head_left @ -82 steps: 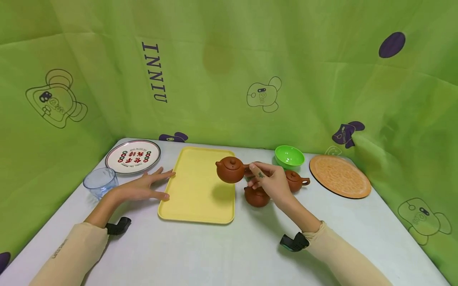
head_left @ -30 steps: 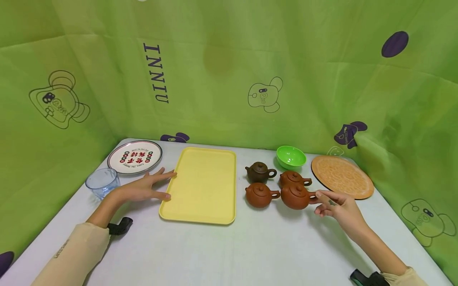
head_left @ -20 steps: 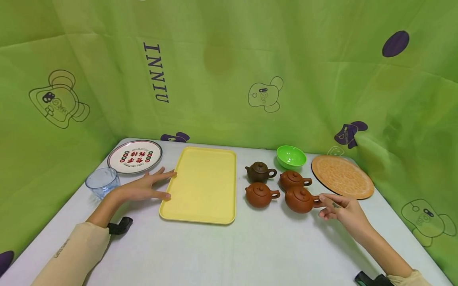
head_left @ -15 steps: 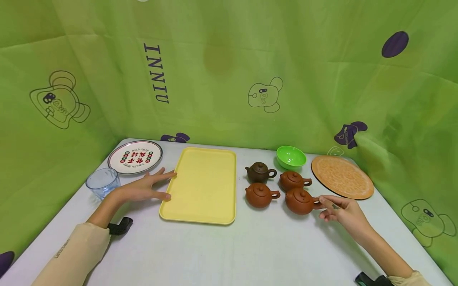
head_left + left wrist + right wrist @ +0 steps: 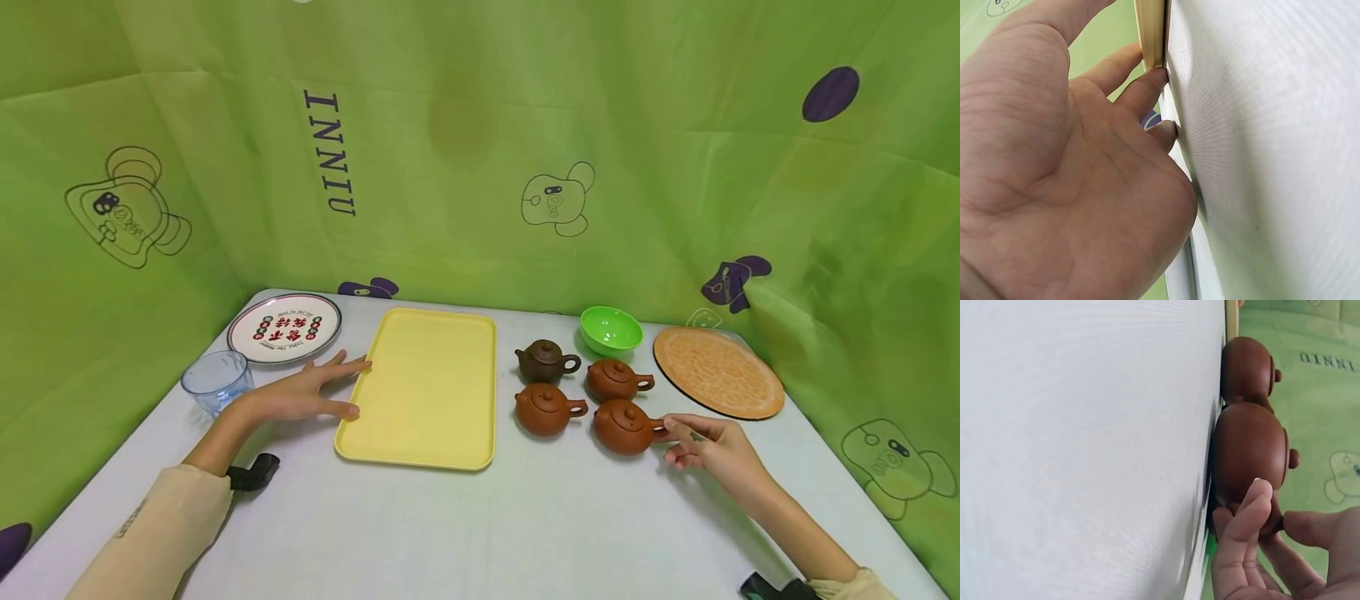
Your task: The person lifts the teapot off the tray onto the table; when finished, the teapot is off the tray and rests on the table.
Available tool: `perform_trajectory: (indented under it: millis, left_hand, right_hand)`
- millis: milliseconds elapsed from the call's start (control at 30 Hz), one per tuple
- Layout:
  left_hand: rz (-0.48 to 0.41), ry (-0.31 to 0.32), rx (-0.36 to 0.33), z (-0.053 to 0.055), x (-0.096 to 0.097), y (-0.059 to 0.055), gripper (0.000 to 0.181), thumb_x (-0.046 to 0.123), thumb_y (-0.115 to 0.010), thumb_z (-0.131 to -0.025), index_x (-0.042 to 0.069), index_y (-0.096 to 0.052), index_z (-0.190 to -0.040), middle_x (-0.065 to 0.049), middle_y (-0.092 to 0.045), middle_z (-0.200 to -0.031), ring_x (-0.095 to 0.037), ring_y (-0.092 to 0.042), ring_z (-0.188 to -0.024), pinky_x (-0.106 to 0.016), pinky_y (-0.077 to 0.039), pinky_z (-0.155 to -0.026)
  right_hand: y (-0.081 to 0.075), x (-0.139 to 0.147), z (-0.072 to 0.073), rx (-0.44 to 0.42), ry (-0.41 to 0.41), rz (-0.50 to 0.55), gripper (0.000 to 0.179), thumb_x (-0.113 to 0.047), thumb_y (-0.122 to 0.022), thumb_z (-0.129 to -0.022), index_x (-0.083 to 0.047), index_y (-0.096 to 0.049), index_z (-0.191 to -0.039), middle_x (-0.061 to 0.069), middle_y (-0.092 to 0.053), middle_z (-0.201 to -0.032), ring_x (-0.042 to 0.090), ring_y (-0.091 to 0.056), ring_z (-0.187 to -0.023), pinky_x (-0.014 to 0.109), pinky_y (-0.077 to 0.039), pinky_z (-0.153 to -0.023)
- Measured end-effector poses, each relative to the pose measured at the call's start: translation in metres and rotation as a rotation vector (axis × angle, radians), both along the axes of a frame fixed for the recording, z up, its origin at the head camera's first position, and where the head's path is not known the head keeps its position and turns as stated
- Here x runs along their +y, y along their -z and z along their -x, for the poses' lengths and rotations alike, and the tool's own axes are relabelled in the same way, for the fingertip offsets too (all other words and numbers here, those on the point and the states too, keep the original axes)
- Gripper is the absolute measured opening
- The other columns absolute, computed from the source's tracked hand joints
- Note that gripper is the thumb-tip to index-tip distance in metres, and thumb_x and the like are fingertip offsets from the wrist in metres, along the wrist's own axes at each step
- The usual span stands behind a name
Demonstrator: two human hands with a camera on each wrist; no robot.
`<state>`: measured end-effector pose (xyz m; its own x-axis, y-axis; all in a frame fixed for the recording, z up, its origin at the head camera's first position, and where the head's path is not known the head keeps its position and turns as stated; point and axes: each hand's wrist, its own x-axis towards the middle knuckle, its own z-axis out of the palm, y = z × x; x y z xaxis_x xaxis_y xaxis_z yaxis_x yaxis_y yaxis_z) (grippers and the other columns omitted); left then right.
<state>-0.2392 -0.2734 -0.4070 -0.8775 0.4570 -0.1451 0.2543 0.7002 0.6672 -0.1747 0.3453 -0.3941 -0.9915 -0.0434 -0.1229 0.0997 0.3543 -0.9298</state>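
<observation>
My right hand [image 5: 712,450] pinches the handle of a reddish-brown teapot [image 5: 624,427], which is upright at the table's front right of the group. In the right wrist view the thumb and fingers meet at that handle, and the pot looks to be on or just above the cloth. Left of it stands a second reddish-brown teapot [image 5: 545,409]; behind are a third reddish-brown teapot [image 5: 613,380] and a dark brown teapot [image 5: 545,361]. My left hand [image 5: 300,395], fingers spread, touches the left edge of a yellow tray [image 5: 420,392] with thumb and fingertips.
A green bowl [image 5: 611,331] and a round orange-tan mat [image 5: 717,372] lie at the back right. At the left are a white plate [image 5: 285,329] with red characters and a clear blue glass [image 5: 217,382], close to my left forearm. Green cloth hangs behind the table.
The held teapot has moved from above the tray's right edge to the right, down beside the other teapots, then slightly nearer me. The left hand has stayed at the tray.
</observation>
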Motion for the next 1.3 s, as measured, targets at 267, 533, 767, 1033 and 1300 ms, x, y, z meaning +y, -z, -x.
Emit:
perform_trajectory:
  millis: [267, 533, 767, 1033, 1300]
  left_hand:
    - [-0.005, -0.001, -0.009, 0.0, 0.0006, -0.0009, 0.088, 0.047, -0.077, -0.093, 0.02, -0.036, -0.166, -0.027, -0.003, -0.177, -0.065, 0.018, -0.156, -0.086, 0.017, -0.116]
    - [-0.004, 0.001, -0.01, 0.0003, 0.0004, -0.0009, 0.088, 0.047, -0.077, -0.094, 0.021, -0.036, -0.166, -0.028, -0.002, -0.177, -0.065, 0.019, -0.156, -0.087, 0.016, -0.116]
    - [0.0, 0.0, -0.01, 0.0005, 0.0002, -0.0007, 0.088, 0.048, -0.078, -0.093, 0.023, -0.037, -0.166, -0.027, -0.002, -0.178, -0.066, 0.018, -0.156, -0.088, 0.015, -0.116]
    - [-0.007, 0.006, 0.001, 0.0005, 0.0003, 0.0001, 0.088, 0.047, -0.078, -0.093, 0.019, -0.037, -0.166, -0.028, -0.005, -0.177, -0.065, 0.016, -0.157, -0.086, 0.016, -0.117]
    - [-0.017, 0.009, 0.004, 0.0007, 0.0005, -0.0002, 0.088, 0.046, -0.078, -0.093, 0.017, -0.037, -0.166, -0.027, -0.006, -0.177, -0.063, 0.015, -0.158, -0.085, 0.018, -0.118]
  right_hand:
    - [0.0018, -0.0016, -0.0004, -0.015, 0.01, -0.006, 0.057, -0.024, -0.062, -0.109, 0.018, -0.05, -0.145, -0.005, -0.084, -0.097, 0.008, -0.074, -0.072, 0.025, -0.063, -0.066]
    - [0.0022, -0.0014, -0.0002, -0.005, 0.005, -0.013, 0.057, -0.025, -0.061, -0.109, 0.019, -0.05, -0.145, -0.006, -0.083, -0.097, 0.008, -0.073, -0.072, 0.025, -0.063, -0.065]
    - [0.0042, -0.0008, 0.0005, -0.014, 0.004, -0.006, 0.053, -0.026, -0.061, -0.109, 0.016, -0.056, -0.142, -0.002, -0.084, -0.098, 0.009, -0.074, -0.071, 0.024, -0.063, -0.065]
    - [0.0047, -0.0007, -0.0002, -0.021, 0.0, 0.003, 0.054, -0.027, -0.061, -0.109, 0.016, -0.055, -0.143, -0.001, -0.084, -0.098, 0.009, -0.073, -0.071, 0.024, -0.062, -0.064]
    - [0.0053, -0.0005, -0.0008, -0.017, -0.009, -0.014, 0.056, -0.031, -0.06, -0.11, 0.014, -0.056, -0.142, -0.001, -0.084, -0.1, 0.008, -0.073, -0.073, 0.025, -0.064, -0.066]
